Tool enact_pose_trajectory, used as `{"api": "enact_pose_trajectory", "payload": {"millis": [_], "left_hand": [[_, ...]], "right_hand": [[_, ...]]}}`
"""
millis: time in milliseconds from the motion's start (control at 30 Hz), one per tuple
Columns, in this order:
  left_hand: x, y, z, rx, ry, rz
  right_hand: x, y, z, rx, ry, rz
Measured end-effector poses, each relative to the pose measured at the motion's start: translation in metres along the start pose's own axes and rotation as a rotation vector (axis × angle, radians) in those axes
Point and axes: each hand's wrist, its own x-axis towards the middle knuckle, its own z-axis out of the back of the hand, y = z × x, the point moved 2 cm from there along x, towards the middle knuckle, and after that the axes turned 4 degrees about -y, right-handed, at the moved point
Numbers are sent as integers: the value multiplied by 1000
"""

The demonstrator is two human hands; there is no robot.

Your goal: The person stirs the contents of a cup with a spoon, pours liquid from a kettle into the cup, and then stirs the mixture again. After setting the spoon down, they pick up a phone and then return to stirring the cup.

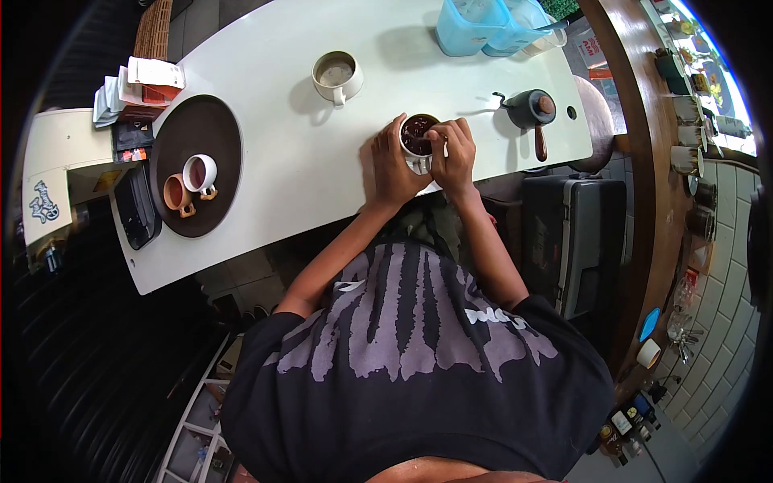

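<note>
In front of me at the table's near edge stands a white cup (418,163) with dark reddish-brown liquid in it. My left hand (391,171) rests against the cup's left side, fingers curved round it. Over the cup's right rim, my right hand (453,157) is closed in a pinch, fingertips above the liquid. What the pinch holds is too small and too hidden to name. Farther back sits a cream mug (338,72) with a pale, cloudy content, its handle towards me. To the right is a small black kettle (531,109) with a thin spout and wooden handle.
On the left, a round dark tray (197,121) carries a white cup (199,172) and a brown cup (177,193). Beside it lie a black flat device (135,208) and some packets (133,92). Blue plastic containers (471,28) stand at the back; a black case (564,241) is below right.
</note>
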Motion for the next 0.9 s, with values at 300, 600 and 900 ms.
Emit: {"api": "enact_pose_trajectory", "payload": {"millis": [300, 600, 900], "left_hand": [[1, -4, 2, -20, 3, 20], [1, -5, 3, 27, -44, -45], [-1, 0, 1, 12, 14, 22]], "right_hand": [[-10, 4, 17, -89, -11, -42], [1, -5, 11, -144, -69, -25], [7, 1, 3, 15, 30, -50]]}}
